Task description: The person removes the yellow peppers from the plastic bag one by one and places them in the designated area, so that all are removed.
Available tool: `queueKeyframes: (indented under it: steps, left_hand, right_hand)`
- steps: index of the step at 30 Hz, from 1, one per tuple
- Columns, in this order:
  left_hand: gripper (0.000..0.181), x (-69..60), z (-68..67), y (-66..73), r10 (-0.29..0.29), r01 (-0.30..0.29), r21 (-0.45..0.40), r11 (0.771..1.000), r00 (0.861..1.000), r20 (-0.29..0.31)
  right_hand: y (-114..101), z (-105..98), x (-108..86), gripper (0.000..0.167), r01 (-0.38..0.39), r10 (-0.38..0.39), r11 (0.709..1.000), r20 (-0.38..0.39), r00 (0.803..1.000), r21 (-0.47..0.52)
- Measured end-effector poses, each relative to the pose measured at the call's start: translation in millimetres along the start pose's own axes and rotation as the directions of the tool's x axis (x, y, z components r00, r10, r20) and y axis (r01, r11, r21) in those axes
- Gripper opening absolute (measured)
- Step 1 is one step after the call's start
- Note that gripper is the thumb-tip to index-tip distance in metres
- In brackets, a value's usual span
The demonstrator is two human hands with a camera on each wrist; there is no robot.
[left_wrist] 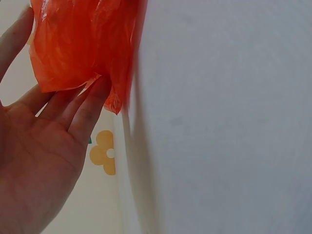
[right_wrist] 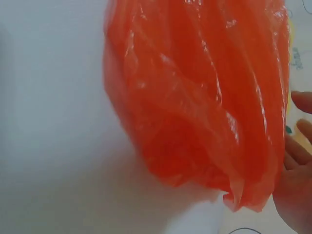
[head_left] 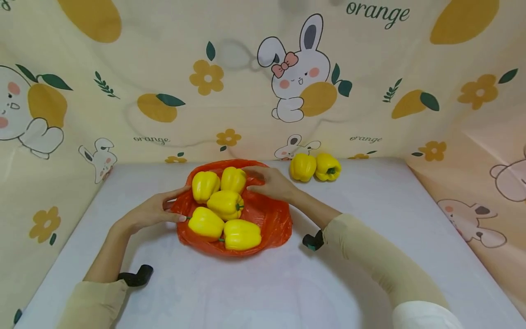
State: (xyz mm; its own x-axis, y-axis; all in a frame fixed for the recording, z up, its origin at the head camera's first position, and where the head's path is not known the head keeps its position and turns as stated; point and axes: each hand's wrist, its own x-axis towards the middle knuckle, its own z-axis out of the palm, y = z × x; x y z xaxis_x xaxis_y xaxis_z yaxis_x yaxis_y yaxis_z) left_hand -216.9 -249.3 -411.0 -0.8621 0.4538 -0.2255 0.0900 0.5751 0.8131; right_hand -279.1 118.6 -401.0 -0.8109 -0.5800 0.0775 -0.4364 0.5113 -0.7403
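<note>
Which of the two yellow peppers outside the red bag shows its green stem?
The right-hand pepper, farther from the bag: its green stem shows. The left-hand pepper beside it shows no stem.

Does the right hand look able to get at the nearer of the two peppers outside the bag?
Likely yes: between the right hand and that pepper only bare table shows, though the hand faces the bag and would probably need to turn.

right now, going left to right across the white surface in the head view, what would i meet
left grip → red bag with five yellow peppers inside → loose yellow pepper behind the bag's right side → second loose yellow pepper, its green stem showing
</note>
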Motion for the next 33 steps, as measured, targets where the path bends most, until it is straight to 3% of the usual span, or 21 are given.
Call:
queueKeyframes:
  steps: [8,14,25,33]
  left_hand:
    - [0.085,2.8,-1.0,1.7,-0.003,0.003,-0.013,1.0,1.0,0.01]
    - [0.083,3.2,-1.2,2.7,-0.004,0.005,-0.022,1.0,1.0,0.021]
    - [0.083,3.4,0.1,3.6,-0.017,0.017,0.0,1.0,1.0,0.016]
    - [0.085,1.2,-0.9,-0.9,-0.032,0.032,0.015,0.999,0.999,0.008]
  right_hand:
    - [2,9,10.9,0.064,-0.001,0.002,1.0,-0.023,1.0,0.008]
    - [3,17,19.2,0.073,-0.01,0.006,0.997,-0.056,0.998,-0.072]
    - [2,22,34.2,0.081,-0.113,0.11,0.985,-0.037,0.993,-0.128]
    - [4,28,40.3,0.084,-0.149,0.148,0.988,-0.011,0.989,-0.028]
